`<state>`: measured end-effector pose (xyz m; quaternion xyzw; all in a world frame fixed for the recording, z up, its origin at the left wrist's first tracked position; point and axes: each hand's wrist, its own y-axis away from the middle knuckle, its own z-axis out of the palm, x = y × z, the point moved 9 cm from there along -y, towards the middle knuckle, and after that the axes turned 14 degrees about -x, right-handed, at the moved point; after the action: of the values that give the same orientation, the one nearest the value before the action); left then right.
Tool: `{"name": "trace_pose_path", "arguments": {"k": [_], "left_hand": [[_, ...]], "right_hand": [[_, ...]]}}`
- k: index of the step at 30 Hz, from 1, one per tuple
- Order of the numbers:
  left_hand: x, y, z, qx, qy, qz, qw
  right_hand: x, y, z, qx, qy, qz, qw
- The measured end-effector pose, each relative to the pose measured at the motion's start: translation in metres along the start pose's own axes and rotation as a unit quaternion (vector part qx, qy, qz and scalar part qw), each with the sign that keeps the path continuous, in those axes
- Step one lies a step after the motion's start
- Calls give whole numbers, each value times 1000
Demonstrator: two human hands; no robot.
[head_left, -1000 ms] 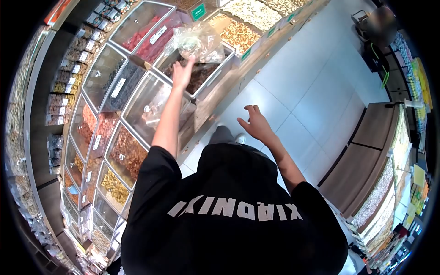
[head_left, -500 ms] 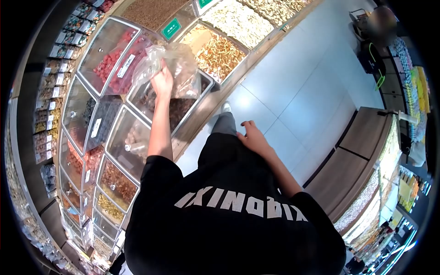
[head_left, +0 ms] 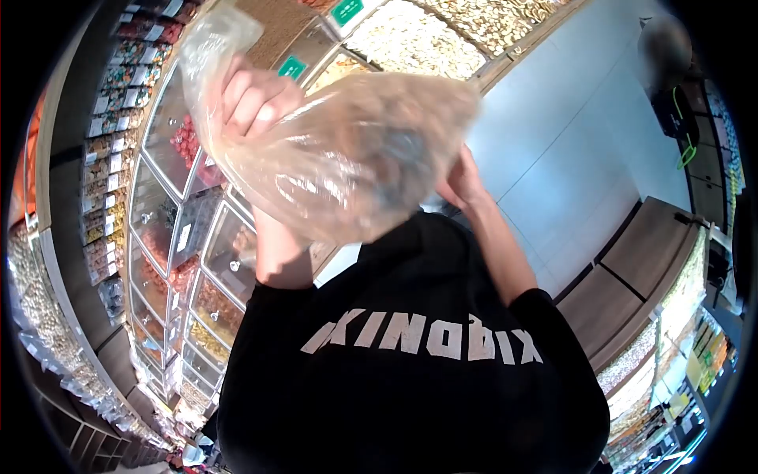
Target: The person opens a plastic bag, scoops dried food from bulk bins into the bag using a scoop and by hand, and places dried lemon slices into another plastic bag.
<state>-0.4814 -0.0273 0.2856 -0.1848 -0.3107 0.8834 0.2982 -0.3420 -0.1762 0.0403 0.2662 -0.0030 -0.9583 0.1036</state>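
A clear plastic bag [head_left: 355,150] with brown contents hangs raised close to the camera. My left hand [head_left: 257,99] is wrapped round its gathered neck, and the loose top of the bag sticks up beyond the fingers. At the bag's right end is my right hand [head_left: 462,180]; its fingers are partly hidden behind the bag, so its grip cannot be made out. The bag covers much of the bins behind it.
Lidded clear bins [head_left: 229,245] of dried goods run down the left. Open trays of pale slices [head_left: 414,39] lie at the top. A brown counter [head_left: 624,276] stands to the right, and a blurred person [head_left: 666,47] is at the upper right.
My left hand has lifted the bag off the open bin and up towards the camera. My right hand has risen to the bag's right end.
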Motion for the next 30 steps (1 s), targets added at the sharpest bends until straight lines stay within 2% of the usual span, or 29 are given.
{"name": "trace_pose_path", "arguments": {"k": [1,5,8,9,10,12,13,14,15,16,17,19,20,23,25,27,28,30], "left_hand": [[-41,-23,2,-11,122,0,992],[-139,-59,-30,45,177,-26,983],[-190,-75,-67,81,100,-57,990],[-209,-77,-77,68,28,-103,992],[-217,-81,-89,76,-44,-68,994],[-249,-75,-121,180,-133,-33,974],[-275,-72,-135,318,-236,-17,918],[-293,-63,-137,447,-332,4,831],[-312,-58,-147,380,-362,-78,848],[-326,-40,-170,309,-389,-157,854],[-348,-31,-189,144,-368,-228,890],[-397,-25,-202,81,-266,-318,907],[-419,-13,-216,184,-191,-339,903],[-446,-26,-244,228,-167,-306,909],[-440,-40,-259,253,-360,-308,844],[-438,-76,-263,131,-602,-283,735],[-447,-100,-259,-5,-726,-248,641],[-471,-116,-281,-132,-796,-286,517]], "right_hand": [[-8,-2,-4,5,-52,-28,998],[-64,7,-7,-58,-194,-100,974],[-128,26,-13,-116,-267,-145,945],[-150,37,-17,-132,-286,-160,936],[-169,45,-21,-149,-321,-173,919],[-203,66,-38,-161,-307,-185,920],[-220,80,-47,-156,-291,-195,923],[-228,90,-65,-135,-170,-188,958],[-236,100,-83,-112,-45,-176,977],[-246,108,-97,-99,-29,-175,979],[-256,118,-112,-76,-5,-169,983],[-269,132,-144,-25,-7,-151,988],[-275,137,-161,1,-10,-142,990],[-283,139,-216,97,-26,-109,989],[-284,137,-264,178,-32,-78,980],[-303,134,-304,247,-12,-61,967],[-319,130,-316,270,10,-62,961],[-377,129,-311,269,98,-93,954]]}}
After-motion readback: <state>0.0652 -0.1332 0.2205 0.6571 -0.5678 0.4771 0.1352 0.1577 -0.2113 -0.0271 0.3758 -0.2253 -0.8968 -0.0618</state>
